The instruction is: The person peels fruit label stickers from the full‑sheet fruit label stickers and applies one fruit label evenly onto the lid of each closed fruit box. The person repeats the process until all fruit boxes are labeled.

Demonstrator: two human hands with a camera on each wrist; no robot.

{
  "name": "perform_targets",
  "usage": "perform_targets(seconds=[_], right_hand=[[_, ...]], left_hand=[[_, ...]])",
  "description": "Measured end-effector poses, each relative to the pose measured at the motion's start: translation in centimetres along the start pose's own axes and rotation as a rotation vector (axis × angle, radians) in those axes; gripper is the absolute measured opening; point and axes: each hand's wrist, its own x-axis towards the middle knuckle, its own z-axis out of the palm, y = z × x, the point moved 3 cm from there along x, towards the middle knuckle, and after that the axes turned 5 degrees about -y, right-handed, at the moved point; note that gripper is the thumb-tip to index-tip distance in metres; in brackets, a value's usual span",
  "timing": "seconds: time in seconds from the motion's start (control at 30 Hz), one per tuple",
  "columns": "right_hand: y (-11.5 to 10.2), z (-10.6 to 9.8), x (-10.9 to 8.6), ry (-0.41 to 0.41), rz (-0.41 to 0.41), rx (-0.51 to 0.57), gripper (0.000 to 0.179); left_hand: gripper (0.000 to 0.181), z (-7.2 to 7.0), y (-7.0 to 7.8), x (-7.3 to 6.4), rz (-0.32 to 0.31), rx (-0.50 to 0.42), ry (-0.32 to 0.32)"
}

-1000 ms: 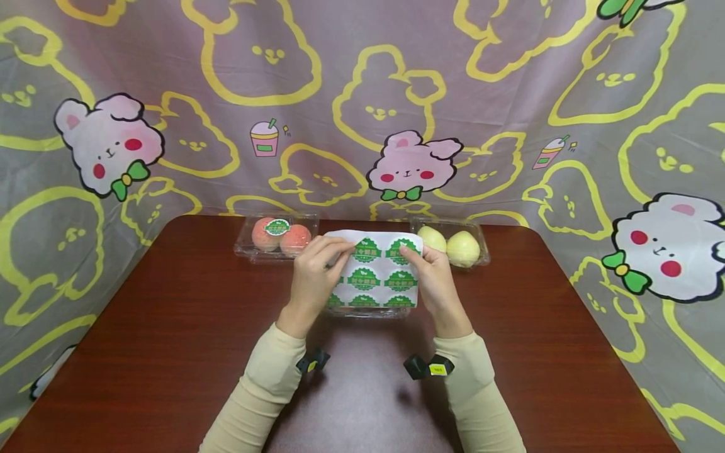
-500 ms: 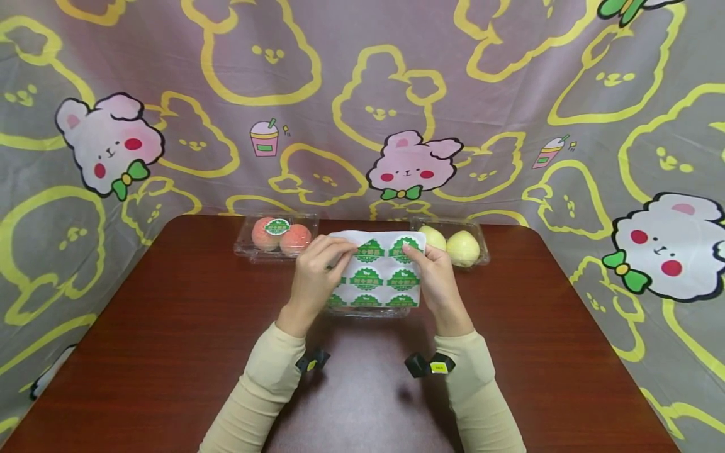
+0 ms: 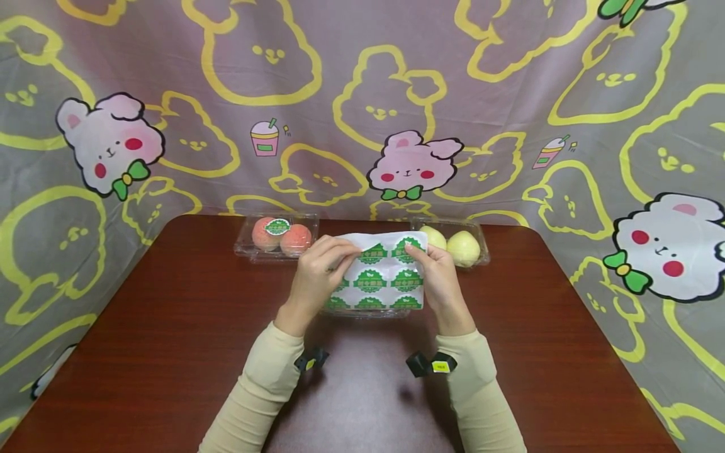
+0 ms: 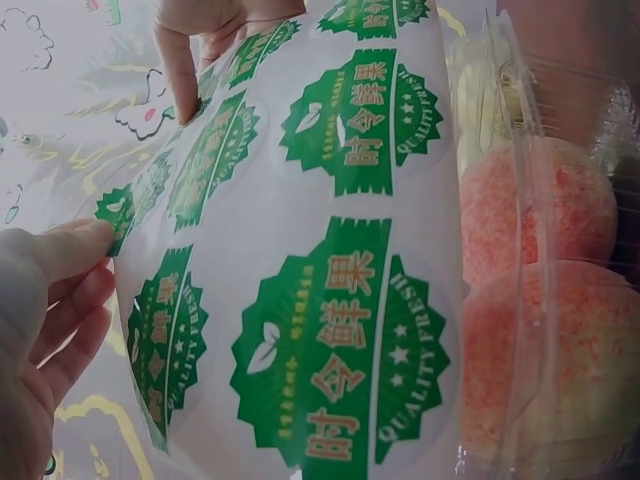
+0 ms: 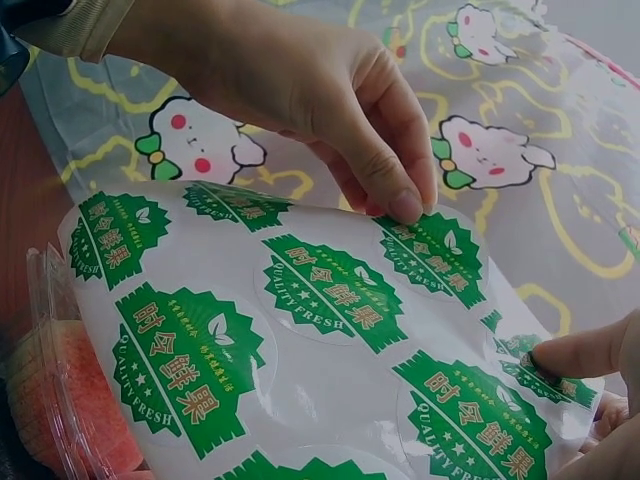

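Note:
Both hands hold a white sheet of green round stickers (image 3: 370,280) upright over the table. My left hand (image 3: 319,267) pinches the edge of a sticker (image 4: 117,212) in the sheet's top row, its corner lifted off the backing in the head view. The right hand (image 3: 443,277) grips the sheet's right edge, thumb pressed on the front over another sticker (image 5: 545,372). Behind the sheet stands a clear plastic box (image 3: 368,313), mostly hidden; the left wrist view shows red-and-yellow peaches (image 4: 550,360) in it.
At the back left, a clear box (image 3: 243,242) holds two peaches (image 3: 296,240) and bears a green sticker (image 3: 277,227). Another clear box (image 3: 483,248) with pale yellow fruit (image 3: 463,248) stands at the back right. A patterned curtain (image 3: 317,75) encloses the dark red table (image 3: 170,352).
The sheet and right hand have shifted slightly right. The top-row sticker's corner under my left fingers lifts further from the backing, while the left hand has barely moved.

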Motion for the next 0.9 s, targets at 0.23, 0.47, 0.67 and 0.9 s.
perform_targets(seconds=[0.23,0.47,0.67,0.9], right_hand=[[-0.04,0.01,-0.04,0.01,0.0,0.017,0.03],[-0.04,-0.03,0.01,0.012,-0.006,0.029,0.03],[0.03,-0.1,0.11,0.003,-0.013,0.031,0.03],[0.18,-0.21,0.22,0.004,-0.011,0.038,0.029]], left_hand=[[0.013,-0.08,-0.02,0.04,0.035,-0.019,-0.018],[0.013,-0.14,0.14,0.12,0.069,-0.036,-0.021],[0.012,-0.15,0.16,0.16,0.084,-0.041,-0.026],[0.013,-0.13,0.18,0.17,0.096,-0.062,-0.039]])
